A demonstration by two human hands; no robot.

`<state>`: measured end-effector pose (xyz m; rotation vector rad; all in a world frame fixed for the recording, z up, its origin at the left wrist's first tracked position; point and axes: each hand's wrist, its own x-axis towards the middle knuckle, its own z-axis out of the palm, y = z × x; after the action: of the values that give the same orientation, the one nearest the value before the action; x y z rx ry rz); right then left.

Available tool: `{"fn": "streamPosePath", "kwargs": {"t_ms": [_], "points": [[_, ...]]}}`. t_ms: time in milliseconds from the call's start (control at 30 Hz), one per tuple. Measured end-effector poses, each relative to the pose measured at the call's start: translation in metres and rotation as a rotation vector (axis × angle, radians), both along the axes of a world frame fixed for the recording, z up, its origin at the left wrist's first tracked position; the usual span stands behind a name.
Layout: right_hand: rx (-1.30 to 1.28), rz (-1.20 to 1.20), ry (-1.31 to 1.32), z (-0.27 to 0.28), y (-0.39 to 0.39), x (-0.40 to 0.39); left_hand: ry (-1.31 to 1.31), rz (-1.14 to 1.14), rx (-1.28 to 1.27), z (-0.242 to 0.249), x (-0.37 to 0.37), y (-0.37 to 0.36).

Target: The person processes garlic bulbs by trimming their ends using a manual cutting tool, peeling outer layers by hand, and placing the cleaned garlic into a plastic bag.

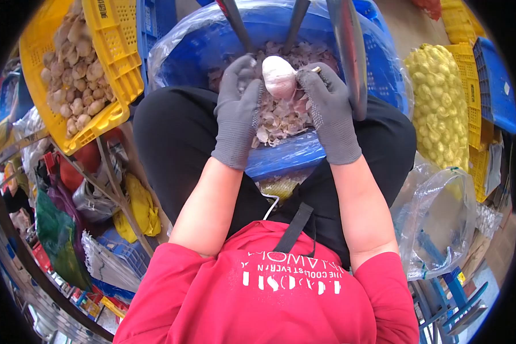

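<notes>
At left, many bulbs (77, 77) with dull, rough skin lie in a yellow crate (117, 63); these look not yet peeled. The left hand (235, 112), gloved, has its fingers curled and parted, just beside the garlic bulb (279, 79); maybe one fingertip touches it, I cannot tell. This bulb, above the blue tub (197, 46), looks mostly cleaned, while loose skins (278, 120) below suggest much peeling is done. The right hand (331, 109) pinches its stem end. Farther right stands a filled mesh bag (438, 109).
</notes>
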<state>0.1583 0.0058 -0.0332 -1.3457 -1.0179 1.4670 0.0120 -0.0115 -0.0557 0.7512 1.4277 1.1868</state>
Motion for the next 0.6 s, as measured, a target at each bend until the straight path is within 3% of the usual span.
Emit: {"fn": "streamPosePath", "kwargs": {"t_ms": [67, 133, 200, 233, 267, 367, 433, 467, 500, 533, 567, 600], "points": [[-0.033, -0.023, 0.010, -0.005, 0.001, 0.003, 0.221, 0.064, 0.267, -0.020, -0.007, 0.003], [-0.034, -0.013, 0.026, 0.002, -0.001, 0.002, 0.144, 0.086, 0.206, -0.009, -0.006, -0.001], [-0.033, 0.002, 0.047, 0.005, -0.002, 0.001, 0.261, -0.081, 0.483, 0.015, 0.001, -0.001], [-0.036, 0.015, 0.047, 0.003, -0.002, 0.001, 0.106, -0.155, 0.326, 0.030, 0.006, -0.003], [-0.039, 0.027, 0.046, 0.003, -0.002, 0.002, 0.107, -0.157, 0.330, 0.030, 0.005, -0.003], [-0.035, 0.077, 0.064, 0.008, -0.005, 0.005, -0.777, -0.148, 0.031, 0.021, 0.001, -0.002], [0.041, 0.051, -0.016, -0.009, -0.005, 0.008, -0.718, -0.088, 0.066, 0.008, -0.003, 0.000], [0.112, 0.026, -0.097, -0.019, -0.004, 0.008, -0.531, -0.133, 0.205, 0.009, 0.000, -0.001], [0.114, 0.024, -0.093, -0.027, -0.003, 0.007, -0.604, -0.167, 0.138, 0.012, -0.005, -0.003], [0.325, 0.035, -0.441, -0.032, -0.002, 0.005, -0.678, -0.201, 0.070, 0.018, -0.010, -0.005], [0.536, 0.043, -0.793, -0.035, -0.003, 0.005, -0.989, -0.162, 0.002, 0.022, -0.012, -0.004], [0.487, 0.104, -0.978, -0.037, -0.004, 0.005, -0.987, -0.168, 0.007, 0.027, -0.011, -0.005]]}}
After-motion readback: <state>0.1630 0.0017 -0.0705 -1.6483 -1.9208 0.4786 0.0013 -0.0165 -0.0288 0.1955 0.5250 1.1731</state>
